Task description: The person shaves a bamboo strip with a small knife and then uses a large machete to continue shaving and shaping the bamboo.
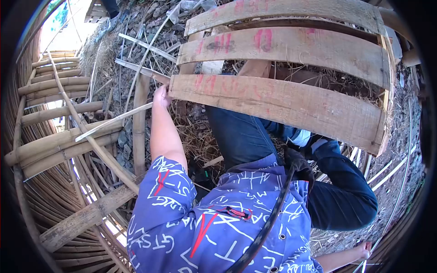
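Observation:
A crate of pale wooden slats (273, 93) with pink marks fills the upper right, tilted over my legs. My left hand (162, 96) is closed at the left end of its nearest slat, with the fingertips partly hidden behind the wood. Just beyond that hand, a thin wooden strip (141, 69) points away to the left. Far down at the lower right, my right hand (364, 250) is curled closed beside thin pale strips (363, 265). What lies inside its fingers, if anything, does not show clearly.
Bamboo poles (68, 139) form a frame along the left, with a thick pole (91, 216) near my left side. Split strips and dry straw (195, 136) litter the stony ground. A black strap (268, 223) crosses my shirt. Another slatted wooden piece (95, 11) stands at the far top left.

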Demonstrator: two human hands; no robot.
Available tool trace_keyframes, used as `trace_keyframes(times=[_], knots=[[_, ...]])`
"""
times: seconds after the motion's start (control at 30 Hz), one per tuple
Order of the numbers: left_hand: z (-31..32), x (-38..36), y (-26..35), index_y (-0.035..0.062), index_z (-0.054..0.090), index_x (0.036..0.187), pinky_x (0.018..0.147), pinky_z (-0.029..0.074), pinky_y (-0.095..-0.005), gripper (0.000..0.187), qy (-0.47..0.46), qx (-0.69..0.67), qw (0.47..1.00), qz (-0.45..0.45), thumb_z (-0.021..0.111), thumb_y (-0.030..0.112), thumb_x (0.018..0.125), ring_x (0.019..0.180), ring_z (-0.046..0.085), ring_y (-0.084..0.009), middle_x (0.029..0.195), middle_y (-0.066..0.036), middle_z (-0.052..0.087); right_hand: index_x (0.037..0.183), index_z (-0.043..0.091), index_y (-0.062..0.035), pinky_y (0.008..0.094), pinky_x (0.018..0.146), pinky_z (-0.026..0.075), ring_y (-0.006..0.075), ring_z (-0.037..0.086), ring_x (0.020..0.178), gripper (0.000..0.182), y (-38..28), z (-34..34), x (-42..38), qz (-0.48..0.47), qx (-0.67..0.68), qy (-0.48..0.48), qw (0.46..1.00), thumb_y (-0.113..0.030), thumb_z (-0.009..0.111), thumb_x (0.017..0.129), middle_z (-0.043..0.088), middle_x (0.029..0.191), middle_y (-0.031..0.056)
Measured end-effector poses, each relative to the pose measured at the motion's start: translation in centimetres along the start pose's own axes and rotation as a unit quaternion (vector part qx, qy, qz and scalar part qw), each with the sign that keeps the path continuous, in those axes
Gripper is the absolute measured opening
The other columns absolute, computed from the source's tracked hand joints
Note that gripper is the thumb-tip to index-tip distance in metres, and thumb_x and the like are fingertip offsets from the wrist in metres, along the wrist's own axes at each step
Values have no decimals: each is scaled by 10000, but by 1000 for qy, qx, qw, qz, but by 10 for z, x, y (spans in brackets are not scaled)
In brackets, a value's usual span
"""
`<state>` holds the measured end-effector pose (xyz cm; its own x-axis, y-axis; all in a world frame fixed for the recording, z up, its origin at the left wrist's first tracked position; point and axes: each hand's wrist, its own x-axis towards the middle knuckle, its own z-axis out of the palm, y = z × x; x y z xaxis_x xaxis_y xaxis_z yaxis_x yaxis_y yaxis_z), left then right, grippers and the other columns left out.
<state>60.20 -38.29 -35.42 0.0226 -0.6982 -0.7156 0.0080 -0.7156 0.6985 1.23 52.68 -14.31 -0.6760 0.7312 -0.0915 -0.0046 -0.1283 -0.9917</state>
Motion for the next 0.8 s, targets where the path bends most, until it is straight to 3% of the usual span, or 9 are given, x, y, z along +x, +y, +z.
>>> trace_keyframes(times=[0.07, 0.13, 0.17, 0.3, 0.43, 0.53, 0.67, 0.73, 0.8], knots=[[-4, -11, 1, 12, 593, 1098, 849, 501, -378, 256, -18, -30, 999, -11, 536, 171, 905, 959, 623, -248, 1034, -123, 657, 744, 346, -125, 436, 735, 324, 156, 342, 521, 264, 9, 0, 5, 13, -5, 2, 1000, -211, 526, 916, 368, 615, 24], [-3, -45, 9, 21, 535, 1187, 945, 449, -410, 325, 47, -36, 998, 36, 509, 162, 896, 1075, 574, -245, 1123, -104, 626, 736, 342, -126, 426, 715, 317, 154, 334, 514, 267, 20, -4, 11, 26, -5, 5, 1000, -204, 521, 917, 358, 609, 21], [-12, -58, 11, 16, 502, 1208, 939, 441, -380, 336, -5, -65, 997, 42, 507, 143, 897, 1067, 561, -228, 1075, -79, 623, 732, 339, -126, 421, 704, 313, 153, 330, 510, 268, 26, -5, 13, 32, -3, 7, 999, -200, 518, 918, 353, 607, 19], [-49, -96, 21, -1, 554, 1115, 848, 450, -327, 273, -24, -148, 980, 128, 565, 134, 878, 922, 576, -180, 930, -48, 616, 716, 330, -126, 401, 663, 299, 149, 313, 496, 277, 49, -14, 21, 61, 4, 19, 998, -184, 507, 921, 332, 595, 14], [-53, -146, 50, 12, 580, 1016, 769, 438, -321, 207, -138, -208, 944, 217, 594, 166, 878, 800, 529, -149, 887, -39, 604, 701, 322, -127, 380, 622, 284, 145, 296, 481, 287, 81, -16, 27, 99, 10, 18, 995, -169, 496, 925, 311, 584, 9], [9, -212, 78, 25, 572, 959, 707, 424, -302, 149, -209, -223, 919, 250, 586, 159, 895, 755, 493, -143, 845, -33, 579, 689, 315, -127, 365, 591, 273, 142, 284, 470, 296, 106, -27, 32, 134, 31, 24, 990, -157, 488, 927, 296, 576, 5], [135, -314, 82, 72, 588, 1042, 507, 433, -217, 164, -335, -295, 867, 222, 561, 197, 939, 662, 513, -108, 803, -26, 575, 674, 306, -128, 345, 550, 259, 137, 267, 455, 309, 146, -40, 36, 180, 55, 30, 982, -142, 477, 931, 275, 565, -1], [189, -338, 67, 115, 610, 981, 453, 434, -202, 124, -355, -332, 858, 165, 565, 225, 946, 595, 507, -91, 734, 2, 553, 666, 302, -128, 335, 529, 251, 135, 259, 448, 316, 164, -54, 40, 207, 69, 38, 975, -134, 471, 932, 265, 559, -4], [241, -359, 42, 128, 599, 795, 451, 414, -197, 200, -391, -305, 864, 92, 583, 264, 941, 548, 484, -87, 614, 28, 502, 658, 297, -129, 325, 508, 244, 133, 250, 441, 324, 182, -74, 34, 231, 84, 49, 968, -127, 466, 934, 254, 553, -6]])
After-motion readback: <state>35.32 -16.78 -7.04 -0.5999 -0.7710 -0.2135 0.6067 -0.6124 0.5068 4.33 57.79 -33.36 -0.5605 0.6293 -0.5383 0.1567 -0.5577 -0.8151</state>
